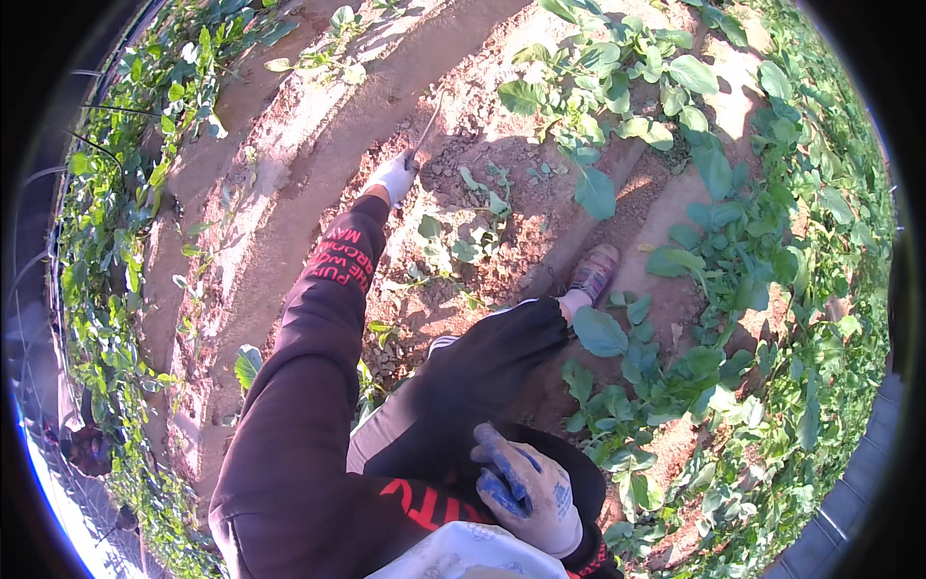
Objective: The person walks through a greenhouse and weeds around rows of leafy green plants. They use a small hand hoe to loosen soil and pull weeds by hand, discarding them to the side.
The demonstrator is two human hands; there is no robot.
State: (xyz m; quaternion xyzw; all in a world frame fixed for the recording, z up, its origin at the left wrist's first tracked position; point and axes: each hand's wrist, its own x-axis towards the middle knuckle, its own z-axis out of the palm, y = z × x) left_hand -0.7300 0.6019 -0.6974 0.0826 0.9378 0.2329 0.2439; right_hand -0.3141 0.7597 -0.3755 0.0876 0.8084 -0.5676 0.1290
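My left hand [393, 178], in a pale work glove, reaches out over the soil near the upper middle of the view. It is closed around the handle of a thin, slightly curved metal hand tool [432, 121], whose far end lies over loose reddish soil. Just below and to the right grow small leafy plants [463, 246]. My right hand [526, 485], in a white glove with blue coated fingers, rests near my thigh at the lower middle, fingers curled; nothing is visibly held in it.
Broad-leaved green plants [702, 268] grow densely on the right, with more foliage [116, 289] along the left. My shoe [595, 271] stands beside the right-hand plants. A ridge of bare soil [304, 166] runs diagonally at the upper left. Thin hoops stand at the far left.
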